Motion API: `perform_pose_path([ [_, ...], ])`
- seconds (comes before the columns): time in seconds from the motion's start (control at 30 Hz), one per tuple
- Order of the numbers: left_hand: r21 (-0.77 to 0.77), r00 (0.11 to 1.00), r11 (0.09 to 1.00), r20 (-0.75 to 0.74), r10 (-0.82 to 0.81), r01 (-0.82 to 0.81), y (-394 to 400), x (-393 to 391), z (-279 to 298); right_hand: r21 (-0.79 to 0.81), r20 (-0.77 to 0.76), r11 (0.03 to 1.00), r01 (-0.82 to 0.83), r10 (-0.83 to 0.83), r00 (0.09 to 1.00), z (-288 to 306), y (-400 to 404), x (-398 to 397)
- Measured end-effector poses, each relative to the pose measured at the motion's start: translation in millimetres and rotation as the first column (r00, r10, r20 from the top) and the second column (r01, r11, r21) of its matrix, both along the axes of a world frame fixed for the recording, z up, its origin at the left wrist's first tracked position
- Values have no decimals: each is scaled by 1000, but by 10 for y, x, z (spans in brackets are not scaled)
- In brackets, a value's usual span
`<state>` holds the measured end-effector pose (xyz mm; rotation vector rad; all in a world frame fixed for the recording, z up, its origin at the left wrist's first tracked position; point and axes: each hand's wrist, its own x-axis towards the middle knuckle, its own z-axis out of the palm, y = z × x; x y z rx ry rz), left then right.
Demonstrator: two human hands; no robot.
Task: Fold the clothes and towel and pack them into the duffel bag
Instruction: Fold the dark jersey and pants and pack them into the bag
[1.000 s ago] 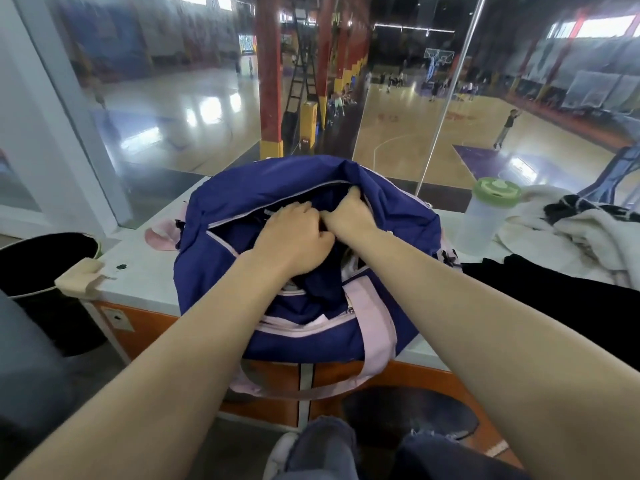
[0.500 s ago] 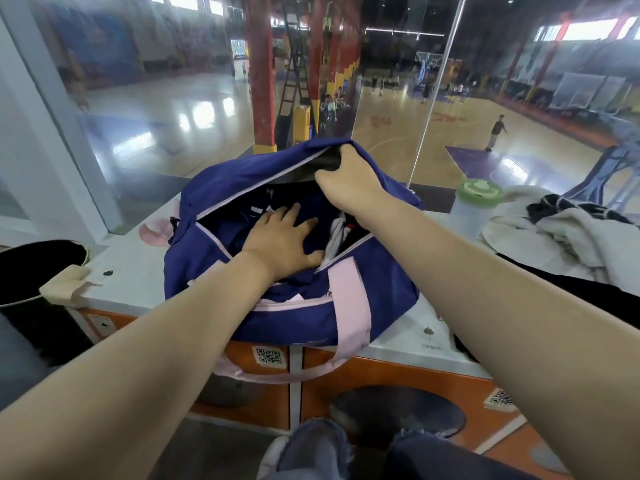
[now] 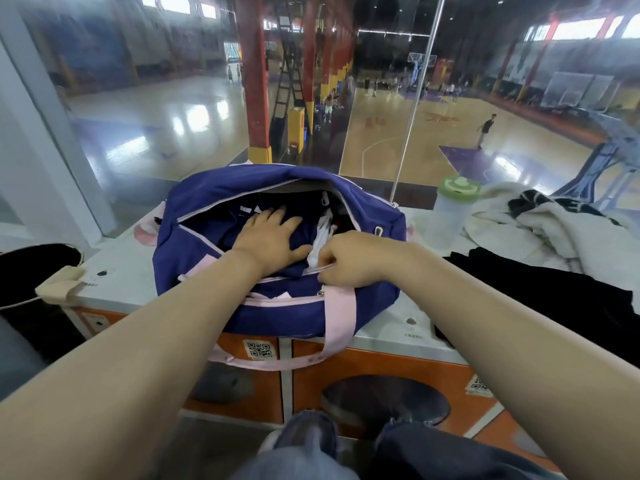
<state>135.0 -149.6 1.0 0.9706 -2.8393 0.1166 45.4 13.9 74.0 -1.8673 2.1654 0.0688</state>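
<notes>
Surface: white counter (image 3: 388, 320) with an orange front panel carrying QR stickers. Behind it a glass wall looks over a basketball hall: wood floor, red columns, a ladder, small figures on court.

On the counter: blue duffel bag (image 3: 214, 202) with pink straps, centre, mouth unzipped and gaping. Right of the bag, a clear bottle (image 3: 446, 220) with a green lid, standing upright. Further right, a pale towel (image 3: 568, 230) heaped with a black-and-white garment on it; a black garment (image 3: 540, 299) lies spread in front of that heap. A black bin (image 3: 31, 271) stands left of the counter.

Left hand (image 3: 270, 237): flat, fingers straight and spread, pressing down on dark blue clothes inside the bag.

Right hand (image 3: 349, 261): fingers curled, pinching the bag's near opening edge at the zipper line, just beside a white item (image 3: 322, 237) sticking up among the packed clothes.

Hands nearly touching each other.
</notes>
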Motion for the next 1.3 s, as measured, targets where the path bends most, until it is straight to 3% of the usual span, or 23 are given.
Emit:
perform_pose_path([
  [0.17, 16, 1000, 1000, 17, 14, -14, 44, -15, 21, 105, 300, 983, -148, 111, 947, 146, 181, -14],
  [0.27, 18, 999, 999, 43, 26, -27, 72, -13, 44, 92, 397, 982, -166, 117, 910, 179, 226, -6],
  [0.6, 74, 1000, 997, 10, -7, 6, 299, 121, 166, -139, 308, 989, -54, 95, 947, 103, 423, -84],
  [0.8, 182, 973, 981, -229, -25, 68, 630, 375, 220, -269, 288, 955, 125, -44, 957, 1, 738, -238],
  [0.93, 39, 875, 984, -466, -134, 172, 1152, 373, 282, -327, 330, 898, 293, -182, 926, -88, 952, -374],
  [1.1, -51, 792, 931, -510, -335, 361, 1775, -27, 429, -376, 346, 800, 467, -346, 872, -179, 1252, -632],
  [1.17, 12, 788, 909, -503, -355, 417, 1988, -271, 459, -369, 352, 754, 543, -428, 833, -217, 1411, -755],
  [1.3, 321, 856, 851, -453, -249, 417, 2331, -777, 453, -344, 402, 637, 690, -564, 721, -381, 1729, -1006],
])
